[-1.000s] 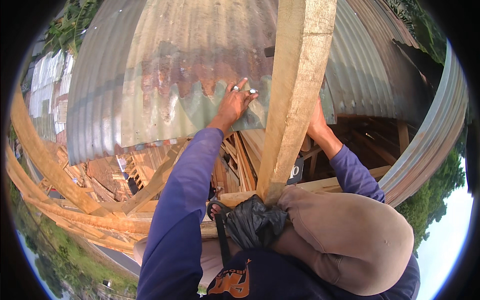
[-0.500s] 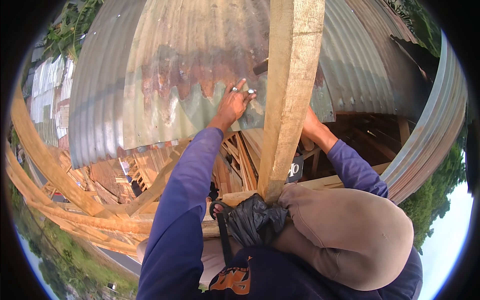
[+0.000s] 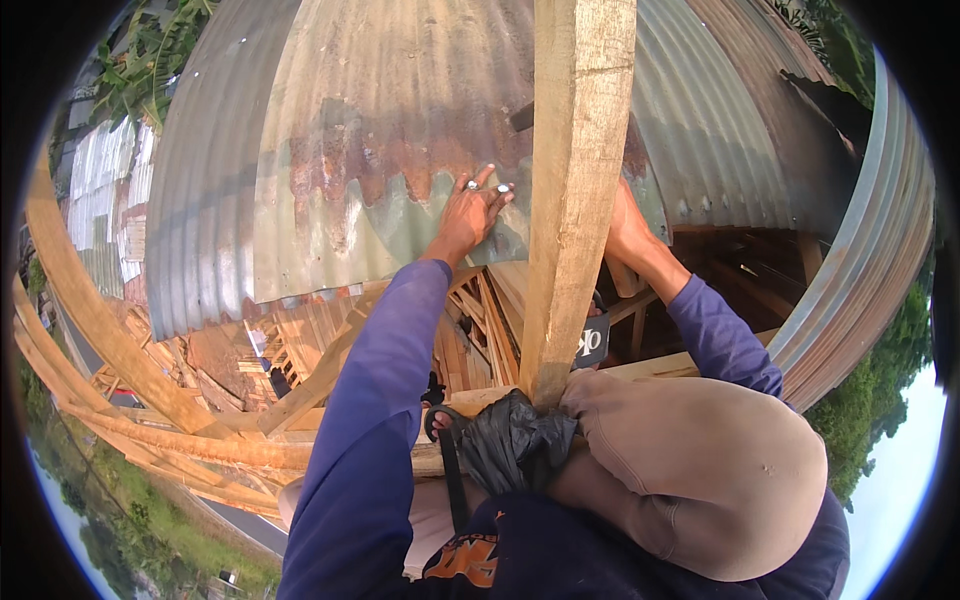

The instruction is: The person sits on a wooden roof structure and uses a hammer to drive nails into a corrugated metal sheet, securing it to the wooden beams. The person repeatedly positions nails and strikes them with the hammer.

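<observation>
My left hand rests on a rusty corrugated metal sheet, near its overlapping lower edge. Its fingers pinch a small roofing nail with a round silvery head; another silvery spot on the fingers looks like a ring. Behind an upright wooden post, my right hand shows only in part, its fingers hidden. A dark hammer head juts out to the left of the post, above my left hand; its handle is hidden, but it lines up with my right arm.
A black plastic bag hangs at the post's foot, beside my bent knee. Wooden beams run along the left, with loose planks far below. A dark gap in the roof lies at right, near a curved metal sheet.
The hammer head has risen slightly, and more of my right hand shows beside the post. My left hand stays at the same spot on the sheet. The view has shifted a little.
</observation>
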Action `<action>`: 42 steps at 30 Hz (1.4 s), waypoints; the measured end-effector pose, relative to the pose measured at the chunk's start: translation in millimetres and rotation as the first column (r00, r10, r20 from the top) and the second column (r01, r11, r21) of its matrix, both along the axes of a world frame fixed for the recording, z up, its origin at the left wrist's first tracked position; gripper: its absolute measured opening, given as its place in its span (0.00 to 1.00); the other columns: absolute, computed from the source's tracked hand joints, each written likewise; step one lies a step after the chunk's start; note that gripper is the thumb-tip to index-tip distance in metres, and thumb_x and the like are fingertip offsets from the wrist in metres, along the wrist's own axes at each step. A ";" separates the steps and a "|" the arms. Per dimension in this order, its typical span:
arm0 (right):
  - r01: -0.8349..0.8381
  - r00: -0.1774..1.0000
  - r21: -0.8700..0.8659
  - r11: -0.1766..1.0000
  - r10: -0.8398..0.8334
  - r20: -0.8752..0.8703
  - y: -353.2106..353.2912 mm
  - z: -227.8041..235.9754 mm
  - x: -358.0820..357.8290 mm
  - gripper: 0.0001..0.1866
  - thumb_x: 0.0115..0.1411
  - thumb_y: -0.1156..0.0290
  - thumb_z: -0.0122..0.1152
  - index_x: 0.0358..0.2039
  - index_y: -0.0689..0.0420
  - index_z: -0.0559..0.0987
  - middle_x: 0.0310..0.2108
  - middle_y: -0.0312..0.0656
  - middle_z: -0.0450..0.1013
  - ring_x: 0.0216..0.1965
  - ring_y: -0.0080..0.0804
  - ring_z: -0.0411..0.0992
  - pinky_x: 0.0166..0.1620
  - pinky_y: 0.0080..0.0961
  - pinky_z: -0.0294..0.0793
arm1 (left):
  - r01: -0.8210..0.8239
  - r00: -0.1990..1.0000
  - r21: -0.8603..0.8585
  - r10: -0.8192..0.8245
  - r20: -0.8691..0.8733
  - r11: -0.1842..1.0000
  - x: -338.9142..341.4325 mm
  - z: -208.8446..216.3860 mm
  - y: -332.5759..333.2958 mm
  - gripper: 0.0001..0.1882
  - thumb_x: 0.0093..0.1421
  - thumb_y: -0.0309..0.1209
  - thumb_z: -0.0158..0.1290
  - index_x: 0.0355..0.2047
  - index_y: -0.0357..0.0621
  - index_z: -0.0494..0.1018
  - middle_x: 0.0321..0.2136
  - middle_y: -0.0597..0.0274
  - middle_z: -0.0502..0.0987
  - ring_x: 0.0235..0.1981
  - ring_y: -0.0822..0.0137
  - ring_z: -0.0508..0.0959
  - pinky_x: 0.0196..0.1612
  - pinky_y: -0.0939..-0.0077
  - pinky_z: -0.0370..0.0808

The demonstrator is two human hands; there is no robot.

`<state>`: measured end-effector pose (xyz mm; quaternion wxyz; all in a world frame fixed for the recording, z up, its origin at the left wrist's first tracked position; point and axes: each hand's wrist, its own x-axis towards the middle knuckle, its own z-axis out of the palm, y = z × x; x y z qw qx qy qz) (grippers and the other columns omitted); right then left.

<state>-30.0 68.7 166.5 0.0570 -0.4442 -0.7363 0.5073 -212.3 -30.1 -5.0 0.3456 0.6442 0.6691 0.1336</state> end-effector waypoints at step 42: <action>-0.156 0.988 -0.221 0.963 0.157 -0.013 -24.9 -25.2 17.1 0.19 0.59 0.63 0.59 0.45 0.64 0.76 0.37 0.54 0.77 0.38 0.40 0.75 0.43 0.38 0.74 | 0.024 0.998 -0.129 -0.017 0.053 0.991 -2.5 5.4 7.1 0.21 0.68 0.45 0.43 0.42 0.46 0.81 0.57 0.56 0.71 0.67 0.65 0.57 0.68 0.60 0.50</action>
